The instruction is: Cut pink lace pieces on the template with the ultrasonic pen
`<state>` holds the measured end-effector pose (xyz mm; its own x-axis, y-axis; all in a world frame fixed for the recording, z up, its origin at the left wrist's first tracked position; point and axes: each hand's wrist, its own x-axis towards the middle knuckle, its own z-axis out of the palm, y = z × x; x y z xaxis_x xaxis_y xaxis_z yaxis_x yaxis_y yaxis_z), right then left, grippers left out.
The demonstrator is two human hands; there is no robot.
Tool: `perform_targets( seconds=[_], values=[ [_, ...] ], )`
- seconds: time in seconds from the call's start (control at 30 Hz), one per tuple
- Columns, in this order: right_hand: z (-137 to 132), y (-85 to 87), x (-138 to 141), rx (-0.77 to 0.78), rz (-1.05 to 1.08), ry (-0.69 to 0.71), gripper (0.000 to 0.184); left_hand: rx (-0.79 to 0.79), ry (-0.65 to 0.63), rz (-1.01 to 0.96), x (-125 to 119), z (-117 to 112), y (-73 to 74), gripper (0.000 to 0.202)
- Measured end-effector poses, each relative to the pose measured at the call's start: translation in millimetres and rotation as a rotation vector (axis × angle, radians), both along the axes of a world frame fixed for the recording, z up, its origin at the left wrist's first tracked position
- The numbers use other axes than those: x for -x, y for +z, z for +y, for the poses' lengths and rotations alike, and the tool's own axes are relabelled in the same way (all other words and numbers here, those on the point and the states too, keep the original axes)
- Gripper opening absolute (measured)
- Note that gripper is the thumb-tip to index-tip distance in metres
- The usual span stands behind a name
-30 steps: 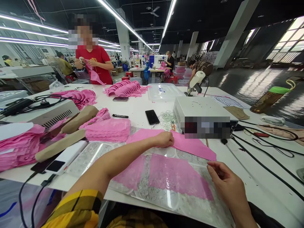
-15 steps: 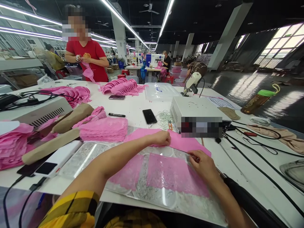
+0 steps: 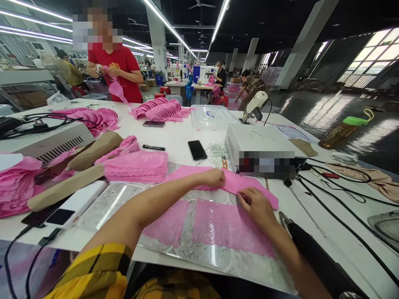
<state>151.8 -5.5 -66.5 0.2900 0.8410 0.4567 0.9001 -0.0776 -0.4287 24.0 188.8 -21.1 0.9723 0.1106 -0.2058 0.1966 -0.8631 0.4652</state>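
A long pink fabric piece lies along the far edge of a clear plastic template. My left hand, reaching across from the left, is closed on the middle of this fabric. At its near edge, to the right, my right hand pinches the cloth between thumb and fingers. Under the clear sheet show flat pink lace-edged panels. Beside my right forearm rests a black-handled tool with a metal tip. A neat stack of pink fabric sits left of my left hand.
A grey control box stands behind my right hand, with black cables to its right. Beyond my hands are a phone, orange snips and a clear plastic lid. A person in a red shirt stands across the table.
My right hand has slid slightly left along the fabric's near edge, uncovering more of the black-handled tool. My left hand stays at about the same spot on the cloth.
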Motion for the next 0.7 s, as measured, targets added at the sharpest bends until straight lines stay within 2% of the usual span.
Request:
perform_targets(
  seconds=[0.17, 0.43, 0.57, 0.7],
  values=[
    [11, -1.7, 4, -0.023, -0.094, 0.004, 0.019, 0.026, 0.004, -0.015, 0, 3, 5.4, 0.034],
    [10, -4.4, -9, -0.055, -0.211, -0.113, 0.016, 0.034, -0.006, -0.118, 5, 7, 24.0, 0.030],
    [-10, -2.4, -14, -0.033, -0.233, -0.106, 0.017, 0.055, 0.009, -0.143, 20, -1, 37.2, 0.015],
    [-46, 4.5, 0, -0.030, -0.249, 0.011, 0.018, 0.130, -0.014, -0.099, 54, -25, 43.2, 0.014]
  ],
)
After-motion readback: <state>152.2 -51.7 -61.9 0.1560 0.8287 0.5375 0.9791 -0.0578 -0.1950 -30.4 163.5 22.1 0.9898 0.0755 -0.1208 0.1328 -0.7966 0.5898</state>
